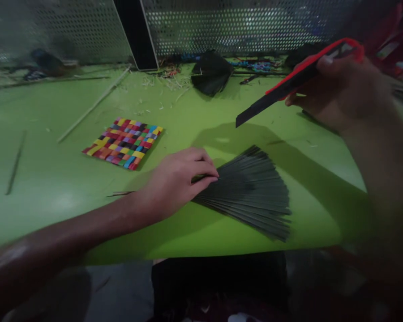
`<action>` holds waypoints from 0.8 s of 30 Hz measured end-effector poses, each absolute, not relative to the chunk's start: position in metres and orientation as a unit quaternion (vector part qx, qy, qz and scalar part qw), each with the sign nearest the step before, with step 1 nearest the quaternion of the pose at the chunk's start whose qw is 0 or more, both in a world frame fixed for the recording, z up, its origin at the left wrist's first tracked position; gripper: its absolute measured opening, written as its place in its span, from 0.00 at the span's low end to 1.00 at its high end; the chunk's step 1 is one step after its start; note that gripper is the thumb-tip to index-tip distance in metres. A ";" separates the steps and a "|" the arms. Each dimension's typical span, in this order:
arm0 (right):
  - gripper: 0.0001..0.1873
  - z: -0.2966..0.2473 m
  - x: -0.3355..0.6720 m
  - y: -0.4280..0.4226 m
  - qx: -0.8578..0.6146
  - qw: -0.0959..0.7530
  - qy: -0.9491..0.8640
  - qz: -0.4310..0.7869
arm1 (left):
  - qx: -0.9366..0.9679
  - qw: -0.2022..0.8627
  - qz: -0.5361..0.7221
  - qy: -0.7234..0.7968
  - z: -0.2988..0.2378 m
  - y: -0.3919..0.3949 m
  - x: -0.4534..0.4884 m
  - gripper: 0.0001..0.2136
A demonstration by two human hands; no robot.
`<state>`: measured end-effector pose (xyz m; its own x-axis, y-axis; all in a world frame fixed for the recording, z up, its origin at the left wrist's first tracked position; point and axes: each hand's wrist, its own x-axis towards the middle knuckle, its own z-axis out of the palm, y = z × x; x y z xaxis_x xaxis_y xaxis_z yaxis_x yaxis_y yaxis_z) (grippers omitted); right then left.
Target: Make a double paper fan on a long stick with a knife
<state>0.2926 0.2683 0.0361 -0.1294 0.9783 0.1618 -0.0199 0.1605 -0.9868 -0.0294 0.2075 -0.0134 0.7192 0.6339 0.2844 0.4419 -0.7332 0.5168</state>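
The left hand (177, 181) covers the gathered end of the strips (251, 192), so whether it pinches or only presses them cannot be told. Its forearm is blurred and leaves the frame at lower left. The right hand (342, 89) is smeared and hides the rear of the cutter (289, 85) in its grip, and its arm runs off the right edge. The dark heap (211, 71) at top centre is too dim to identify. Clutter (255, 66) along the mesh wall (242, 27) is too small to tell, the upper right corner is a red blur, and below the table (53, 179) all is dark
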 end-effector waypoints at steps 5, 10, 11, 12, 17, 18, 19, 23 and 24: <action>0.08 0.032 0.293 0.270 -0.406 0.513 -0.563 0.505 | 0.883 0.216 0.222 0.351 -0.011 0.206 -0.028 0.05; 0.10 0.032 0.295 0.273 -0.400 0.534 -0.548 0.505 | 0.844 0.240 0.239 0.416 -0.004 0.217 -0.035 0.08; 0.11 0.032 0.295 0.273 -0.400 0.536 -0.543 0.508 | 0.838 0.248 0.252 0.417 -0.003 0.220 -0.037 0.09; 0.11 0.031 0.294 0.274 -0.402 0.537 -0.538 0.510 | 0.831 0.259 0.263 0.417 -0.002 0.225 -0.039 0.10; 0.12 0.028 0.292 0.275 -0.409 0.540 -0.535 0.505 | 0.790 0.363 0.284 0.405 -0.002 0.241 -0.048 0.08; 0.13 0.027 0.292 0.275 -0.409 0.542 -0.534 0.504 | 0.783 0.379 0.284 0.402 -0.002 0.241 -0.049 0.08; 0.13 0.026 0.292 0.276 -0.411 0.542 -0.532 0.504 | 0.779 0.390 0.283 0.400 -0.002 0.241 -0.050 0.08; 0.13 0.022 0.292 0.277 -0.416 0.532 -0.526 0.517 | 0.776 0.414 0.274 0.390 -0.003 0.237 -0.048 0.08; 0.13 0.021 0.292 0.277 -0.418 0.528 -0.524 0.521 | 0.776 0.417 0.269 0.389 -0.001 0.237 -0.046 0.07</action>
<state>0.2921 0.2775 0.0213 -0.0918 0.9889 0.1172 -0.1127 0.1067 -0.9879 -0.0461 0.2370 -0.0008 0.5527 0.8281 0.0935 0.3795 -0.3500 0.8564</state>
